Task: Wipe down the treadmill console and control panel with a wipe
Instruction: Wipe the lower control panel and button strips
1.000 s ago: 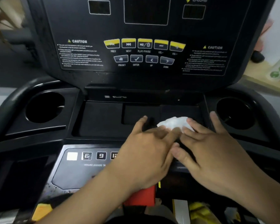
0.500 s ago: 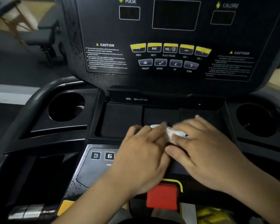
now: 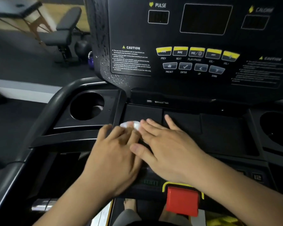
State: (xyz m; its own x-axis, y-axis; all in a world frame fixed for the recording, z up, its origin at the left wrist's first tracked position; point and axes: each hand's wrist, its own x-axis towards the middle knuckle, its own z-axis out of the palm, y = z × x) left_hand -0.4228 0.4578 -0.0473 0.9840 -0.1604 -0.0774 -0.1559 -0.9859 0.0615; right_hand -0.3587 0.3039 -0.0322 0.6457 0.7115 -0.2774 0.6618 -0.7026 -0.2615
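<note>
Treadmill tray (image 3: 219,136), black, below upright console (image 3: 194,46): two hands flat on one white wipe (image 3: 131,124).
Left hand (image 3: 114,154) and right hand (image 3: 167,147) lie side by side, fingers extended rather than curled, pinning the wipe at the tray's left end; only its front edge shows. Left cup holder (image 3: 87,106) just beside; red stop key (image 3: 182,201) nearer the body; weight bench (image 3: 62,31) in background.

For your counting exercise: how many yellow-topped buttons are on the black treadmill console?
5, in one row: PREV, NEXT, PLAY/PAUSE, then two volume buttons rightward. None appear hidden.
</note>
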